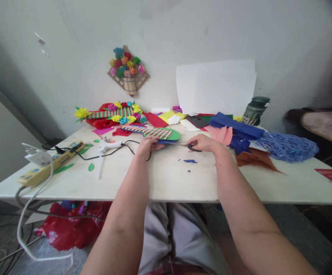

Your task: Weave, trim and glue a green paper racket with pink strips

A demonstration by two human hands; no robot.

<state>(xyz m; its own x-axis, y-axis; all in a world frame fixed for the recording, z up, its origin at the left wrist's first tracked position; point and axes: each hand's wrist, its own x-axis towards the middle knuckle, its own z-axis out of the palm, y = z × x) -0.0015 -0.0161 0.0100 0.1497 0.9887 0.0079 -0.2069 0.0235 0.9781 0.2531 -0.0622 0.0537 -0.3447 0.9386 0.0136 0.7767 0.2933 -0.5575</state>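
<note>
Holding green card [176,135] with blue paper [167,141] in left hand [148,146], scissors [193,147] in right hand [203,143], over white surface [177,187].

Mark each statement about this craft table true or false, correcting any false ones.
1. The right hand holds scissors. True.
2. The left hand holds the glue gun. False: it holds the craft piece; the glue gun lies on the table.
3. Blue scraps lie on the table. True.
4. The flower basket stands on the floor. False: it is up on the wall.
5. The red bag is on the table. False: it is lower than the table.
</note>
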